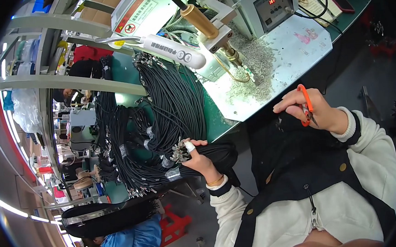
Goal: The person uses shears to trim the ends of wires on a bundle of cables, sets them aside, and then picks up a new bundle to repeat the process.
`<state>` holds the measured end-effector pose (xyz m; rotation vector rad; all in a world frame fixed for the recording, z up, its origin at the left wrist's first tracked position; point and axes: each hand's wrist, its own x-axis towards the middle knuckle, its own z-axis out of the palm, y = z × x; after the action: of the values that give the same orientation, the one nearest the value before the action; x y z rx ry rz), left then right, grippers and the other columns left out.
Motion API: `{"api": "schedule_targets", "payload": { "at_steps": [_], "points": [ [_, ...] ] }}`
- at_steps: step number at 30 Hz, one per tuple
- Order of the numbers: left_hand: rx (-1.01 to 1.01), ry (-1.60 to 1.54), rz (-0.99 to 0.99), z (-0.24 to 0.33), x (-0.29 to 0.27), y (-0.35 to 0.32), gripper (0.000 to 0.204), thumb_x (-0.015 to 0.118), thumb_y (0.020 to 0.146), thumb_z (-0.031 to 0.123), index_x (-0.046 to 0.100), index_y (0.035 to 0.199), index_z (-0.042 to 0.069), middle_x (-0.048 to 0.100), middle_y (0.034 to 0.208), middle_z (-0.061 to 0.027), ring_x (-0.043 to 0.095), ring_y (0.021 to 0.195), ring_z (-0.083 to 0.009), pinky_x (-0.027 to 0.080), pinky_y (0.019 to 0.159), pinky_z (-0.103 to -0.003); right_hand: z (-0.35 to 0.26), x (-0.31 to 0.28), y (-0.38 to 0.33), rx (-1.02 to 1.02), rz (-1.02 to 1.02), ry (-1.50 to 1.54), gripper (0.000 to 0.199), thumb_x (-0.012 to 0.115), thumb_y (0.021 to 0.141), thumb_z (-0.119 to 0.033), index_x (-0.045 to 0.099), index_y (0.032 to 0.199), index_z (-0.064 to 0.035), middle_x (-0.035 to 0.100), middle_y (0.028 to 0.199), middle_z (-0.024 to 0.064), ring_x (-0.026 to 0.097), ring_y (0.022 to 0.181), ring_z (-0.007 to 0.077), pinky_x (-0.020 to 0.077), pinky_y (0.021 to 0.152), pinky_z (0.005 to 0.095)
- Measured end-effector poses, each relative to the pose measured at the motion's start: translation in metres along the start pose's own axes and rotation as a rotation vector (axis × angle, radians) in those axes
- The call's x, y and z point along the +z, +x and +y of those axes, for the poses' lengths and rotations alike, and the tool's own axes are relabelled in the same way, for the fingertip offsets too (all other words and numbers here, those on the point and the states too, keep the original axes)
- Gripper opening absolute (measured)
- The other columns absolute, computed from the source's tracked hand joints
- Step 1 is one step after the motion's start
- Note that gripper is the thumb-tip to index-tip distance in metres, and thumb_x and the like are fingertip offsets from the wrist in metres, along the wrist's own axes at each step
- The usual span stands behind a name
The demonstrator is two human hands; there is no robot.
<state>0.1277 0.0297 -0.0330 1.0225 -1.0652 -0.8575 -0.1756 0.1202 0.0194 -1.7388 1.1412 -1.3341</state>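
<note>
My left hand (201,163), with white wrapping on one finger, grips a bundle of black cables (209,157) near their ends. Silvery metal connectors (179,151) bunch up just beyond the fingertips. On the right, my right hand (314,108) is closed around orange-handled scissors (305,102). One handle loop rises over the fingers, and the short metal blades point down toward my lap. This hand is held off the front edge of the bench, apart from the cables.
A bench machine with a brass-coloured cylinder (200,21) stands ahead over a metal plate (294,57) strewn with clippings (254,80). A white lamp (174,51) hangs beside it. Coiled cables (171,98) cover the left bench. A person in blue (132,238) sits near a red stool (174,224).
</note>
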Motion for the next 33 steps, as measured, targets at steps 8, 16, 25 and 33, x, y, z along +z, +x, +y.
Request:
{"api": "schedule_targets", "payload": {
  "at_steps": [8, 16, 25, 33],
  "points": [
    [-0.555, -0.444, -0.313, 0.041, 0.053, -0.022, 0.017, 0.053, 0.081, 0.006, 0.051, 0.096, -0.002, 0.054, 0.078, -0.0096, 0.054, 0.068, -0.0190, 0.045, 0.067, -0.030, 0.006, 0.012, 0.012, -0.004, -0.047, 0.026, 0.013, 0.057, 0.079, -0.004, 0.060, 0.091, 0.0008, 0.064, 0.080, 0.0112, 0.061, 0.071, 0.0193, 0.0468, 0.064, 0.0259],
    [-0.647, -0.322, -0.641, 0.049, 0.075, -0.052, 0.018, 0.053, 0.081, 0.006, 0.052, 0.096, -0.004, 0.054, 0.079, -0.0087, 0.052, 0.065, -0.0177, 0.042, 0.063, -0.026, -0.005, 0.028, 0.042, 0.336, -0.102, 0.415, 0.015, 0.057, 0.080, -0.007, 0.059, 0.092, 0.0012, 0.062, 0.075, 0.0075, 0.056, 0.062, 0.0095, 0.0435, 0.055, 0.0215],
    [-0.801, -0.165, -0.709, 0.059, 0.080, -0.048, 0.019, 0.055, 0.077, -0.001, 0.054, 0.096, -0.003, 0.054, 0.076, -0.0069, 0.052, 0.065, -0.0142, 0.041, 0.059, -0.024, 0.024, 0.038, 0.034, -0.446, 0.094, -0.328, 0.010, 0.058, 0.079, -0.008, 0.056, 0.078, 0.0008, 0.056, 0.062, 0.0049, 0.053, 0.054, 0.0087, 0.0407, 0.049, 0.0224],
    [0.005, 0.398, -0.680, 0.055, 0.099, -0.063, 0.023, 0.056, 0.069, -0.013, 0.059, 0.088, -0.001, 0.056, 0.077, -0.0079, 0.054, 0.068, -0.0157, 0.043, 0.063, -0.025, 0.013, 0.021, 0.032, 0.590, -0.201, 0.243, 0.023, 0.057, 0.082, -0.020, 0.054, 0.068, -0.0007, 0.057, 0.057, 0.0078, 0.055, 0.045, 0.0143, 0.0419, 0.043, 0.0260]
  ]
}}
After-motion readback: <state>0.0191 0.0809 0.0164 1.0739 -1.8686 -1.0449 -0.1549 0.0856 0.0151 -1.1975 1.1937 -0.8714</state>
